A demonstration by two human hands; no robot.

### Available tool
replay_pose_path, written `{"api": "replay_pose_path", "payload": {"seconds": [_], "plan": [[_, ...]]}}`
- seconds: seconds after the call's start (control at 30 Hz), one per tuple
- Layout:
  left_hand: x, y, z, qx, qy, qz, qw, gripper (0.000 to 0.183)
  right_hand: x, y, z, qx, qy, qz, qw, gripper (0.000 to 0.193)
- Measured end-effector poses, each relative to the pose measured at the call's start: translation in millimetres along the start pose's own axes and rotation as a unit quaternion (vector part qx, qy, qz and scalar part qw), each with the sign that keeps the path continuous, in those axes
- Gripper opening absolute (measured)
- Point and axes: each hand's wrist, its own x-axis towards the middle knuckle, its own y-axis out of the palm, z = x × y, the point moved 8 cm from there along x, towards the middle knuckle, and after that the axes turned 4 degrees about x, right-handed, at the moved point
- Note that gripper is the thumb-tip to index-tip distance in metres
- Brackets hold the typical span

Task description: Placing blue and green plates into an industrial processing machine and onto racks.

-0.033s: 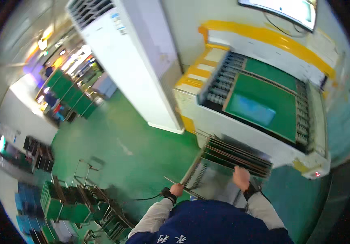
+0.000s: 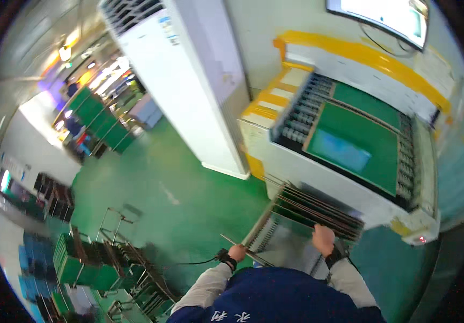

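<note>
In front of my body stands a metal rack [image 2: 258, 230] with upright panels [image 2: 308, 203] slotted in a row. My left hand [image 2: 237, 252] is closed round the bar at the rack's near left corner. My right hand [image 2: 323, 239] is a fist at the near side of the panels; its fingers look curled over an edge, but whether that is a panel or the rack I cannot tell. Behind the rack is a white roller conveyor machine [image 2: 326, 175]. A large green panel [image 2: 342, 126] lies flat on its rollers, with another green panel [image 2: 366, 105] behind it.
A tall white cabinet-like unit [image 2: 189, 91] rises left of the machine. More racks with green panels [image 2: 84, 264] stand at lower left, beside blue stacks [image 2: 30, 258]. A screen [image 2: 385, 19] hangs on the wall. Farther off are green panels on a rack [image 2: 94, 116] and a person [image 2: 73, 89].
The view has shifted slightly, so the machine and the tall unit sit a little farther right and lower. Both hands keep their places on the rack.
</note>
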Motion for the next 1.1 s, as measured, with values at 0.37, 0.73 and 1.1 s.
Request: {"api": "replay_pose_path", "payload": {"seconds": [0.37,0.73,1.1], "plan": [[10,50,47,-0.182,-0.109,-0.053,0.976,0.033,15,-1,20,-0.03,-0.062,0.012,0.998,0.031],[-27,-47,-6,-0.21,-0.093,-0.002,0.973,0.029,10,8,1,-0.063,0.034,0.074,0.995,0.035],[-9,-32,-2,-0.107,-0.093,-0.01,0.99,0.018,-2,13,3,-0.059,-0.011,0.069,0.996,0.029]]}}
